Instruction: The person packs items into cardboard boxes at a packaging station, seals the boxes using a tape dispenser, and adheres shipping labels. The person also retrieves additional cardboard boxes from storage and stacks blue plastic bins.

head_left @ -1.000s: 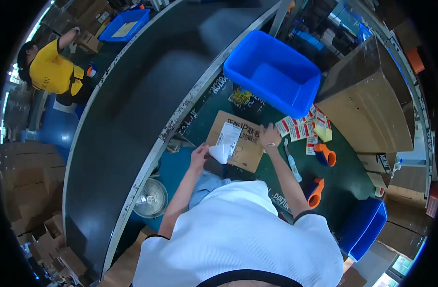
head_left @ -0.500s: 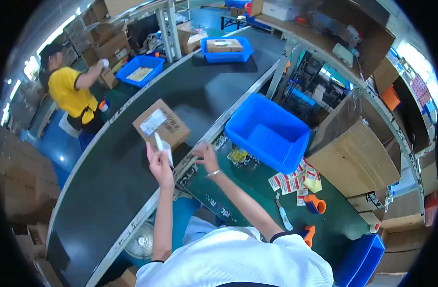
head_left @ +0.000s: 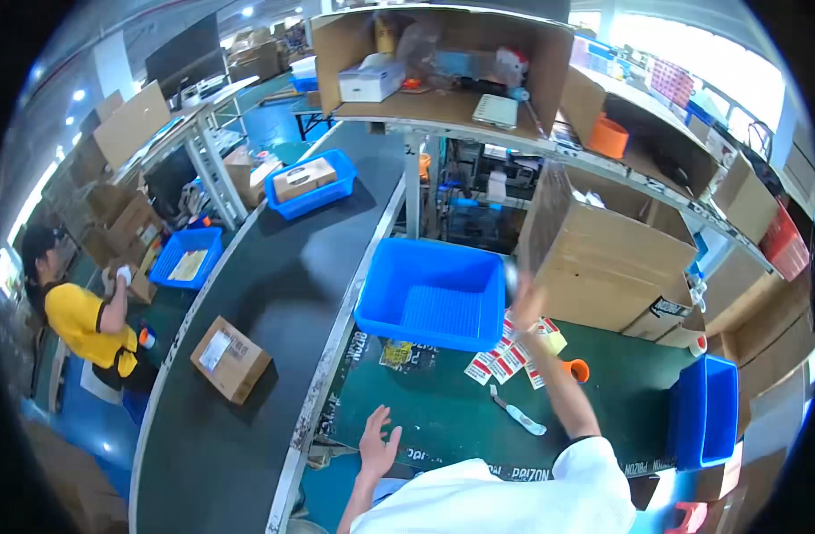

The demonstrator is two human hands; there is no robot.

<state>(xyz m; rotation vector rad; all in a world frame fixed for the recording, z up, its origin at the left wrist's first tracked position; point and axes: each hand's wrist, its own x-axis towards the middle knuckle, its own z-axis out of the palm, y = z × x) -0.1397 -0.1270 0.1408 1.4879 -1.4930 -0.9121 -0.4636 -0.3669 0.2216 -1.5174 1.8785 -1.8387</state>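
My left hand (head_left: 379,442) is held low over the near edge of the green table (head_left: 452,383), fingers spread and nothing in them. My right hand (head_left: 529,307), smeared by motion, is at the right side of the blue plastic tub (head_left: 430,334). A blurred whitish patch shows at its fingertips, and I cannot make out what it is. Below that hand lie red-and-white printed labels (head_left: 488,366) and an orange ring-shaped thing (head_left: 576,369). A utility knife (head_left: 523,420) rests on the table between my hands. The taped cardboard box (head_left: 234,360) with a white label sits on the conveyor.
The dark conveyor belt (head_left: 292,267) runs along the left, carrying a blue tub (head_left: 314,205) with a box in it. Across it stands a person in yellow (head_left: 78,320). A large open carton (head_left: 603,267) and another blue tub (head_left: 706,409) are at the right.
My view has turned right. Both hands have left the box on the belt: the left is open over the table, without the white item it held, and the right is beside the tub.
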